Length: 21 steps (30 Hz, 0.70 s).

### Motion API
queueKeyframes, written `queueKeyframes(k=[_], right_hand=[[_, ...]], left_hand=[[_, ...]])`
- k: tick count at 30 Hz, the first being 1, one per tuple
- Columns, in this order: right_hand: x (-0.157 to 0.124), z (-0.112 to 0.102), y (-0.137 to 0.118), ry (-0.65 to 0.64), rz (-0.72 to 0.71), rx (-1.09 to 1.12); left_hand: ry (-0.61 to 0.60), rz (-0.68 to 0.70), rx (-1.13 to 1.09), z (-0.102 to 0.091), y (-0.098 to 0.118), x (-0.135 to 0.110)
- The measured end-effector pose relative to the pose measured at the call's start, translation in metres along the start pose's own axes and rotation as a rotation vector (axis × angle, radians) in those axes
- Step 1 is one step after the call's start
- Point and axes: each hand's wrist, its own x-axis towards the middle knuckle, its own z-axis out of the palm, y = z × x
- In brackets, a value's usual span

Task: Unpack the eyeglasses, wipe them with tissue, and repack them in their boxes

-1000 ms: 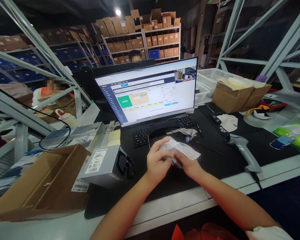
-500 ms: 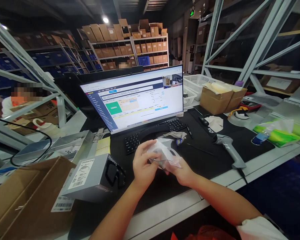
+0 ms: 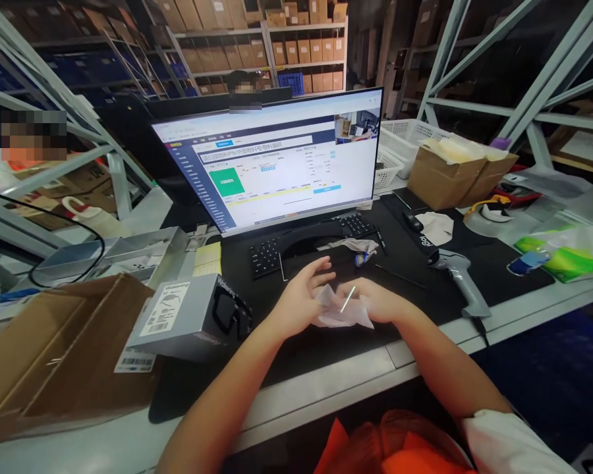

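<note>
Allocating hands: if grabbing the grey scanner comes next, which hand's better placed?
Probably the right hand: it is nearer the grey scanner, which lies to its right on the black mat. The left hand is farther, at the white sheet's left.

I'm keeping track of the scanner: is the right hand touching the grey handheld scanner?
Apart. The head view shows a plain stretch of black mat between the right hand and the grey handheld scanner.
</note>
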Motion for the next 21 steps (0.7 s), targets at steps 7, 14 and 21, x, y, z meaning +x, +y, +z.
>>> queueKeyframes(k=[7, 14, 21], right_hand=[[0.011, 0.008, 0.009, 0.535, -0.202, 0.519], [0.010, 0.007, 0.014, 0.525, -0.272, 0.478], [0.008, 0.003, 0.009, 0.465, -0.181, 0.298]], left_hand=[[0.250, 0.254, 0.409, -0.004, 0.002, -0.002], [0.035, 0.712, 1.172, 0.004, 0.008, -0.011], [-0.137, 0.555, 1.395, -0.011, 0.025, -0.012]])
